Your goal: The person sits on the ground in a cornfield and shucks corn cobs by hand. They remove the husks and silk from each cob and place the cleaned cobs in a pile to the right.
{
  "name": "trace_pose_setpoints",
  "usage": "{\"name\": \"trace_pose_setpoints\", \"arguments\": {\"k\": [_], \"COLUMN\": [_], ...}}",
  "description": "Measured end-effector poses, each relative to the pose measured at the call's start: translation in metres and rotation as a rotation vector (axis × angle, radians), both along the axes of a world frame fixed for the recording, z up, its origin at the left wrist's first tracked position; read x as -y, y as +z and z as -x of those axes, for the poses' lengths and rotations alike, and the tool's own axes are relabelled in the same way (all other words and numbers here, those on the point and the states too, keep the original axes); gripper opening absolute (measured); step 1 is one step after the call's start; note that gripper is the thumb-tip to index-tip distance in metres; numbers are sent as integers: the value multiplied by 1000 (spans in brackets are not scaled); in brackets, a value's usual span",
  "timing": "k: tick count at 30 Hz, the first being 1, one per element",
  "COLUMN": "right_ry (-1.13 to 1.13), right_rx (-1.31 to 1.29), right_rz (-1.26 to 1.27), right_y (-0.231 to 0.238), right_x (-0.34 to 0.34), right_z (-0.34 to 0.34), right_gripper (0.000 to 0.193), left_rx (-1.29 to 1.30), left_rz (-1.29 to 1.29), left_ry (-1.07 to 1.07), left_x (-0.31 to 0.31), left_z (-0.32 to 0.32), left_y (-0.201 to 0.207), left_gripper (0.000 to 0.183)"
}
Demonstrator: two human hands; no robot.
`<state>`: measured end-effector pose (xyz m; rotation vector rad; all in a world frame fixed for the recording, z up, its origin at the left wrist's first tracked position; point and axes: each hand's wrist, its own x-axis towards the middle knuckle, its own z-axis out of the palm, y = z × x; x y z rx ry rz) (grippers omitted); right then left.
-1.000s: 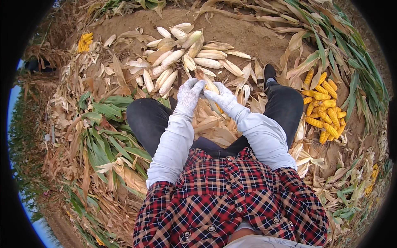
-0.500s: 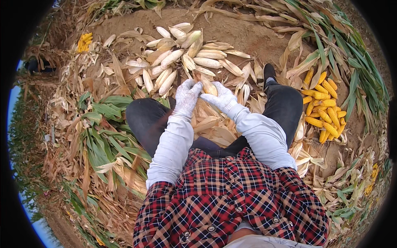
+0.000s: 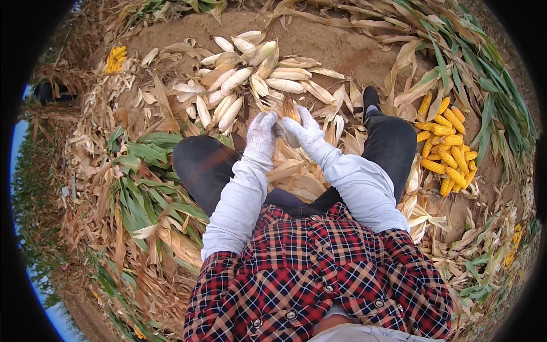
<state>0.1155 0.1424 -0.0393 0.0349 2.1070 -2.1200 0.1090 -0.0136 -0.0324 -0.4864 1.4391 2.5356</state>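
Observation:
Both my hands wear whitish gloves and meet between my spread knees. A partly husked ear of corn (image 3: 292,112), brown silk at its far tip, stands in my right hand (image 3: 308,134), whose fingers wrap its side. My left hand (image 3: 262,134) is closed beside it, pinching pale husk (image 3: 273,108) at the ear's left side. The fingertips of the left hand are partly hidden. Just beyond my hands lies a heap of unhusked ears (image 3: 236,80) in pale husks.
Husked yellow ears (image 3: 447,149) are piled beyond my right knee, with a smaller yellow pile (image 3: 116,59) at the far left. Loose dry husks (image 3: 288,165) cover the ground between my legs. Green and dry stalks (image 3: 142,194) lie at left, more stalks (image 3: 456,62) at far right.
My hands have drawn slightly apart. Husk has been pulled away to the left of the ear, and its brown silk tip now shows upright by my right hand.

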Motion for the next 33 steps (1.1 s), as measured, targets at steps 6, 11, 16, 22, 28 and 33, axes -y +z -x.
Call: {"name": "trace_pose_setpoints", "arguments": {"k": [6, 11, 16, 22, 28, 33], "right_ry": [-220, -730, -669, -649, -669, -532], "right_rx": [231, 417, 332, 388, 67, -109], "right_rz": [294, 898, 1049, 1035, 686, 354], "right_y": [-40, -58, -58, -14, -4, -6], "right_x": [-4, -30, -24, -32, -43, -30], "right_z": [18, 52, 49, 44, 49, 40], "right_gripper": [75, 40, 45, 34, 59, 56], "left_rx": [-78, -62, -137, 9, 103, -575], "left_rz": [-155, -245, -436, -594, 56, 1519], "left_ry": [123, 388, 236, 164, 511, 120], "left_x": [-4, 28, 20, 9, 47, 17], "left_z": [2, 9, 9, 0, 5, 0], "left_y": [-22, -15, -15, -5, -31, 23], "left_gripper": [16, 37, 40, 18, 24, 61]}}
